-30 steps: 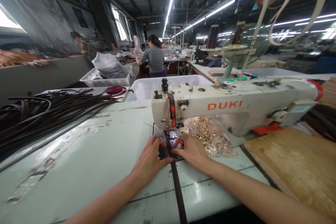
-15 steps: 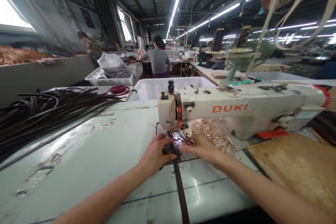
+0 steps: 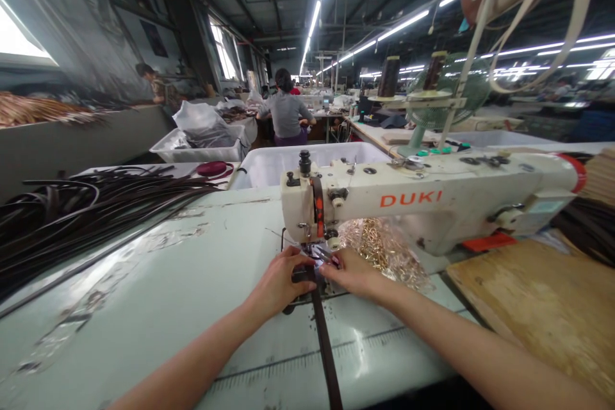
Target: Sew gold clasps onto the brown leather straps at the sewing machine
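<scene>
A long dark brown strap point(image 3: 325, 341) runs from the front edge of the sewing table up to the needle area of a white sewing machine point(image 3: 355, 195). My left hand point(image 3: 283, 278) is closed on the strap just before the presser foot, thumb and fingers along its left side. Close by on the right, my right hand point(image 3: 353, 272) grips a small grey metal tool, like thread snips point(image 3: 325, 256), pointing at the needle area. Its exact shape is partly hidden by my fingers. The strap's far end under the foot is hard to make out.
A clear bag of gold-coloured metal fittings point(image 3: 379, 246) lies behind my right hand, under the machine arm. Many dark straps point(image 3: 96, 205) are heaped at left. A wooden board point(image 3: 533, 301) is at right; a white bin point(image 3: 259, 160) stands behind. A person point(image 3: 287, 112) sits farther off.
The whole view has shifted slightly, so the scene sits a little more to the left. The metal tool in my right hand shows more plainly near the needle; my left hand stays on the strap.
</scene>
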Action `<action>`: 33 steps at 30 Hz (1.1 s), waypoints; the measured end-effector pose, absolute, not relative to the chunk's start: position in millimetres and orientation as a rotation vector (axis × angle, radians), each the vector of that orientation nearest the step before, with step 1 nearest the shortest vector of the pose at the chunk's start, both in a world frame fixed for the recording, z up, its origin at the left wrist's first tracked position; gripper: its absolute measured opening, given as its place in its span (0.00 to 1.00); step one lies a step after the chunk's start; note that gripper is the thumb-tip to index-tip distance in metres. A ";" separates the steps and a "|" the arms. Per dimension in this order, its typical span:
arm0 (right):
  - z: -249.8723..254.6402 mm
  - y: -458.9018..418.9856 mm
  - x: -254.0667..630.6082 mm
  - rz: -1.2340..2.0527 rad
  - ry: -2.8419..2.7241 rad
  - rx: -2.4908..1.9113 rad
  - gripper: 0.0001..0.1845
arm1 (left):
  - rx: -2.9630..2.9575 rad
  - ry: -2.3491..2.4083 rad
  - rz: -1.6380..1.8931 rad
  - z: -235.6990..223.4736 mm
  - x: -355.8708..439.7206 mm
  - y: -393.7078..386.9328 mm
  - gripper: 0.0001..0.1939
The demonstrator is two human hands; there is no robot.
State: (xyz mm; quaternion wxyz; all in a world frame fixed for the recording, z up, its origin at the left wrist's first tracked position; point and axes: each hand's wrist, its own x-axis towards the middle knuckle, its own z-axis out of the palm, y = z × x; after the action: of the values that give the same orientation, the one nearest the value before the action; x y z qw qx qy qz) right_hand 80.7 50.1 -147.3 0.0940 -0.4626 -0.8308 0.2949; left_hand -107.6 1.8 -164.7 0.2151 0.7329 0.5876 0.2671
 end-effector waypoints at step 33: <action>-160.8 27.6 80.9 0.128 -2.596 -1.229 0.10 | 1.974 1.607 0.993 -171.6 -100.4 -10.2 0.06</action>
State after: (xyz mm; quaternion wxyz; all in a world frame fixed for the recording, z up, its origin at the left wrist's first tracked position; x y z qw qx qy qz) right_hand 80.9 27.6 -160.8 0.1328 -0.4236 -0.8950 0.0442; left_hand -100.4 -10.2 -171.6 0.2031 0.7074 0.5760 0.3557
